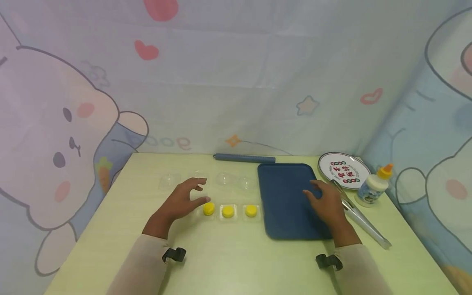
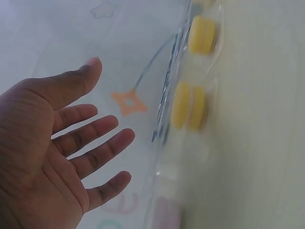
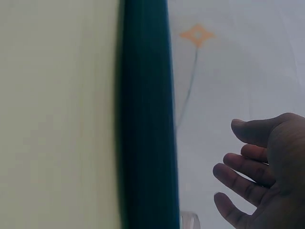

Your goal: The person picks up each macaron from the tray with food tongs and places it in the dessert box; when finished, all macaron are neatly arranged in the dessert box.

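My left hand (image 1: 180, 200) hovers with fingers spread beside a row of three yellow macarons, its thumb close to the left macaron (image 1: 208, 209). The middle macaron (image 1: 228, 212) and the right macaron (image 1: 251, 211) sit in small clear plastic trays. In the left wrist view the palm faces the macarons (image 2: 189, 106), and a blurred pink piece (image 2: 167, 214) shows at the bottom edge. My right hand (image 1: 326, 200), fingers loosely bent and holding nothing, is over the right side of a dark blue tray (image 1: 285, 205). Its palm shows in the right wrist view.
Clear domed plastic covers (image 1: 223, 178) lie behind the macarons. A grey-blue rod (image 1: 244, 158) lies at the table's back edge. To the right are a printed white plate (image 1: 337, 162), metal tongs (image 1: 366, 225) and a white bottle (image 1: 372, 189) with a yellow-orange cap. A printed curtain (image 1: 236, 82) hangs behind.
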{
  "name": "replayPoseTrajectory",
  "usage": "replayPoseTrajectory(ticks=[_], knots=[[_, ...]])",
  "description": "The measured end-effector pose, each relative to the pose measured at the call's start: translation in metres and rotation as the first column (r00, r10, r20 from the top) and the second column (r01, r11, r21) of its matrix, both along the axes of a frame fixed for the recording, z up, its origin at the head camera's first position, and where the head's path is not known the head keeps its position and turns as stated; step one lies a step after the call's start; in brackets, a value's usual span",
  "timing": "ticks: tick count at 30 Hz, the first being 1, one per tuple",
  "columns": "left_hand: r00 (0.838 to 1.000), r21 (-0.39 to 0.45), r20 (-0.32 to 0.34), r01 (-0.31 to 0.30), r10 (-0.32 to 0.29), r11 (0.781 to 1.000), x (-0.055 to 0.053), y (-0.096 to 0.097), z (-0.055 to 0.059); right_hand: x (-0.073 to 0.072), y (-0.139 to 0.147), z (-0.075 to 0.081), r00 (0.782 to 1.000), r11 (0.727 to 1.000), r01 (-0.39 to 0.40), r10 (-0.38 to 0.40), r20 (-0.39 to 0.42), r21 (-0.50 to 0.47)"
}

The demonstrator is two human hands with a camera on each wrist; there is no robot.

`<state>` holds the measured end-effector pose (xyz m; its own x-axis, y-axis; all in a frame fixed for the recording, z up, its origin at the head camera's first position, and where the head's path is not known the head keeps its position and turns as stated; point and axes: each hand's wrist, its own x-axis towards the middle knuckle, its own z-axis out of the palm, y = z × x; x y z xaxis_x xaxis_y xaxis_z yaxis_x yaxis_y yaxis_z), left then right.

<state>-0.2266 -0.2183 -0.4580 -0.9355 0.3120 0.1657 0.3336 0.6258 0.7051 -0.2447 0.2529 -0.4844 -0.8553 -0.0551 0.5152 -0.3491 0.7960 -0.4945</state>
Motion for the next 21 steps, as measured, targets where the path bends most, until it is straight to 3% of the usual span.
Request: replayPoseTrajectory(ticks=[5, 9, 15, 21], knots=[[0.999, -0.012, -0.016, 0.030, -0.030, 0.999, -0.002, 0.017, -0.001, -0.007, -0.023, 0.003, 0.995, 0.998, -0.061, 0.062, 0.079, -0.017], [0.999, -0.031, -0.027, 0.027, -0.028, 0.999, -0.005, 0.024, 0.000, -0.012, -0.038, 0.006, 0.990, 0.993, -0.108, 0.112, 0.090, -0.047], [1.000, -0.051, -0.027, 0.008, -0.009, 0.999, -0.006, 0.026, -0.001, -0.013, -0.059, 0.015, 0.978, 0.983, -0.168, 0.176, 0.113, -0.079], [1.000, -0.065, 0.004, 0.023, -0.023, 0.998, -0.016, 0.031, 0.002, -0.016, -0.077, 0.018, 0.962, 0.973, -0.194, 0.214, 0.168, -0.124]])
